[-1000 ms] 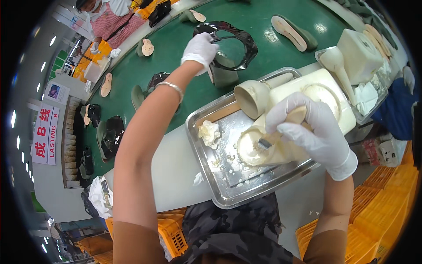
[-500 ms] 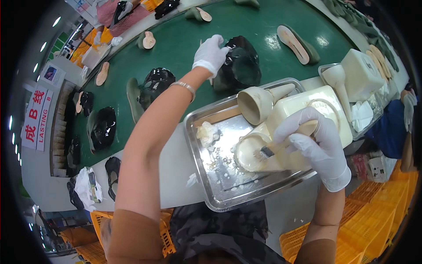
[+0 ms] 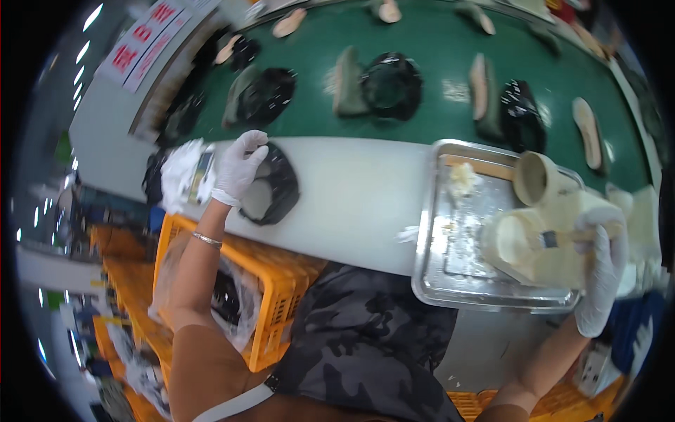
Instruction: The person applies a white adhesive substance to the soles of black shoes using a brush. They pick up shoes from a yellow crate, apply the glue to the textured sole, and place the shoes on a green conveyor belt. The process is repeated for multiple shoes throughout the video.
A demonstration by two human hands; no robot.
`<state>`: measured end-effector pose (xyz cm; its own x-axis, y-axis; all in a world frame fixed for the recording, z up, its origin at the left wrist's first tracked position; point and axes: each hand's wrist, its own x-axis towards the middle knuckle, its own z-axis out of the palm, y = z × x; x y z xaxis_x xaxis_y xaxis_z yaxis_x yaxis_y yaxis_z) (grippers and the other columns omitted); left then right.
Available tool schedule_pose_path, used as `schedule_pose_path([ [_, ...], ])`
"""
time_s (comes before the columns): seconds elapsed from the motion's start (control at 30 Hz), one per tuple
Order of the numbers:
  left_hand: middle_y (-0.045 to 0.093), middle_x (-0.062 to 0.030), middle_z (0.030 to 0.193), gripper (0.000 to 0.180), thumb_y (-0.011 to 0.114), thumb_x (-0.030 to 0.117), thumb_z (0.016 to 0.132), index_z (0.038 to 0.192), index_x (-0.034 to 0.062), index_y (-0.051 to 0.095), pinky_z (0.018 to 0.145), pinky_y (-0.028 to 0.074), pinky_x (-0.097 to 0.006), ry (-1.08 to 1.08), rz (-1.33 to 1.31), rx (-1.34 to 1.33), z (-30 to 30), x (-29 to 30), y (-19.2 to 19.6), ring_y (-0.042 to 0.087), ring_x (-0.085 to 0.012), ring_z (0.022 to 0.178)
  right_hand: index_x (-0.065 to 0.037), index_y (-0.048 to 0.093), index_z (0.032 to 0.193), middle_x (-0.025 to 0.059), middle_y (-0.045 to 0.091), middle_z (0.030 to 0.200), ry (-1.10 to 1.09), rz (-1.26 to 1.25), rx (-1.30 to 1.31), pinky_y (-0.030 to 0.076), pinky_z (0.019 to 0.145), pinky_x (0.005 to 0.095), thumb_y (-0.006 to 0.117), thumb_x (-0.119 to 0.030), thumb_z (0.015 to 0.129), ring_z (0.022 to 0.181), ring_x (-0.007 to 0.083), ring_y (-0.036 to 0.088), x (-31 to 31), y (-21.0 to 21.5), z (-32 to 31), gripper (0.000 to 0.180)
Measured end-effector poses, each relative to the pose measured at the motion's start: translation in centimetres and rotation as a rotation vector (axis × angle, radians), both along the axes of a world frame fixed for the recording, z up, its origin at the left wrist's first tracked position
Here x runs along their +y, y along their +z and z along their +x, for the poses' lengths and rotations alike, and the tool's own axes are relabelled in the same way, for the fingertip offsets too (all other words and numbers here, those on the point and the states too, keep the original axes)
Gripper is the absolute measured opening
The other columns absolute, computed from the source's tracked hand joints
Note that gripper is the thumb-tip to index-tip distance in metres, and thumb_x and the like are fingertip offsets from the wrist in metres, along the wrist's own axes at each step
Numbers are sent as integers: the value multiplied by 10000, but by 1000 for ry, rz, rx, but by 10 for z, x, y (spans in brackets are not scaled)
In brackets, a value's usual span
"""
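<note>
My left hand (image 3: 241,167), in a white glove, is at the left part of the white work surface. Its curled fingers are closed at the edge of a glossy black shoe upper (image 3: 283,188). On the right, my gloved right hand (image 3: 603,257) grips the wooden handle of a brush (image 3: 566,238). The brush's bristle end is over the round mouth of a cream plastic container (image 3: 508,240), which lies in a metal tray (image 3: 422,271). An open cream cup-shaped vessel (image 3: 532,179) and a crumpled pale lump (image 3: 463,180) are also in the tray.
Behind the white surface (image 3: 351,190) runs a green belt (image 3: 436,70) bearing green lasts, black uppers (image 3: 392,86) and pale insoles (image 3: 587,126). A white cloth (image 3: 184,172) lies at far left. An orange crate (image 3: 271,309) with plastic-wrapped contents stands by my left arm.
My left hand has left the shoe upper on the belt and moved to the black upper at the left. The view has swung left. My right hand still holds the brush over the container.
</note>
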<state>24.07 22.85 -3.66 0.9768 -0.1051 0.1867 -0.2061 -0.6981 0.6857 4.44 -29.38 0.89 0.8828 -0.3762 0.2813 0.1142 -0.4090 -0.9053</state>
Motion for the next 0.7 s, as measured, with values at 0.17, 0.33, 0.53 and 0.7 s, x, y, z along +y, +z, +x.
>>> schedule_pose_path([
  [0.17,553,-121,1116,383,647,128,748,1110,56,543,882,430,-320,-124,358,60,-63,55,-1,550,-279,1014,-50,539,1021,20,557,910,205,82,34,376,642,178,469,-181,924,727,69,491,-14,-6,6,178],
  [0.33,549,-104,1072,316,579,54,738,1051,94,556,780,468,-359,-61,630,-278,-65,42,-22,566,-301,914,-49,529,1048,18,563,933,7,29,-30,397,663,172,488,-156,908,812,66,522,-6,-7,9,182],
  [0.53,566,-66,1018,299,509,-18,738,1006,104,562,685,480,-339,-71,634,-373,-74,39,-9,584,-289,851,-51,540,1000,18,575,905,108,20,-5,410,617,181,482,-149,904,820,75,537,4,3,15,149],
  [0.7,561,-170,1088,304,453,-161,729,982,-10,527,870,427,-312,-76,344,-547,-107,1,34,554,-281,1003,-45,547,948,24,583,853,73,-4,8,418,596,194,485,-117,898,734,73,536,17,14,15,108],
])
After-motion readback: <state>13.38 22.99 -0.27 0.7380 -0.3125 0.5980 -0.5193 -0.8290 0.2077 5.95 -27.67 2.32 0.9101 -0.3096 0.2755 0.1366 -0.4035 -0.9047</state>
